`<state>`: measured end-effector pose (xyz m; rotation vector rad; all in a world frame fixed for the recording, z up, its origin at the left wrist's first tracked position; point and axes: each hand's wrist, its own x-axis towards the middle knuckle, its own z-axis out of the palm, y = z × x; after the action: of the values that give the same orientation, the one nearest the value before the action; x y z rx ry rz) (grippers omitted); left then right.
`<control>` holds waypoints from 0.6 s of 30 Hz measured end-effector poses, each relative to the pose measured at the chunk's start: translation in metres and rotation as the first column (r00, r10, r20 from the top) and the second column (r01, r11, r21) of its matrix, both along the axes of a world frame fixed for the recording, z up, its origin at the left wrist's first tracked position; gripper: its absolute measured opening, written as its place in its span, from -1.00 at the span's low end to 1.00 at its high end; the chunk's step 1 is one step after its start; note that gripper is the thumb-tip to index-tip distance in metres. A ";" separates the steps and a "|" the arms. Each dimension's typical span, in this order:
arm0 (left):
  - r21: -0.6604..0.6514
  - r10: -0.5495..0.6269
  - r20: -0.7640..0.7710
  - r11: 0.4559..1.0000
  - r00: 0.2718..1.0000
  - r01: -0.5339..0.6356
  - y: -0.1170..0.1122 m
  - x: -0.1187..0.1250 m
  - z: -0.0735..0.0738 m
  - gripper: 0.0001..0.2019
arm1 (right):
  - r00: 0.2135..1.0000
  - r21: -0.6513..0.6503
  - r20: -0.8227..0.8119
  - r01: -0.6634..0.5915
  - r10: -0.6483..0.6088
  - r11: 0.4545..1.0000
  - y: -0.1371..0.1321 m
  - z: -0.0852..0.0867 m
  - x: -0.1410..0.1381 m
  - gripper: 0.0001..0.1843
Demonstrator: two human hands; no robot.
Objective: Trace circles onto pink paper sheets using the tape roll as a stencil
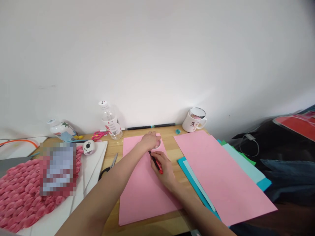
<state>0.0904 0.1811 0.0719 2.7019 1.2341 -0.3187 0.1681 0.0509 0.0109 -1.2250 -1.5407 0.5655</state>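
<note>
A sheet of pink paper (142, 193) lies upright before me on the wooden table. Near its top right corner, my left hand (150, 141) presses down on a small round object (157, 144) with a greyish rim; the fingers cover much of it, so its kind is unclear. My right hand (163, 168) is closed around a black and red pen (157, 164). The pen's tip end points at the paper just below the round object. My left forearm crosses over the left side of the sheet.
Black-handled scissors (113, 161), a clear bottle (110, 123), pink scissors (98, 135) and a white tape-like dispenser (89, 147) are left. Behind lie dark pens (151, 127) and a mug (195, 119). Another pink sheet (223, 180) tops coloured papers at right.
</note>
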 end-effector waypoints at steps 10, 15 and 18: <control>0.007 0.006 -0.007 1.000 1.000 -0.006 -0.001 -0.001 0.002 -0.75 | 0.996 0.021 0.088 0.031 -0.033 0.999 0.003 -0.001 -0.003 -0.72; -0.014 0.007 -0.001 1.000 1.000 -0.007 -0.001 -0.001 0.003 -0.79 | 0.995 -0.001 0.096 0.021 -0.021 1.000 -0.006 0.003 0.014 -0.73; -0.021 0.001 0.013 1.000 1.000 -0.001 -0.002 -0.002 0.002 -0.80 | 0.999 -0.045 0.051 0.018 -0.016 0.999 -0.009 0.004 0.029 -0.77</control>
<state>0.0882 0.1788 0.0740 2.6816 1.2214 -0.3124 0.1968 0.0421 0.0149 -1.2945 -1.5661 0.5648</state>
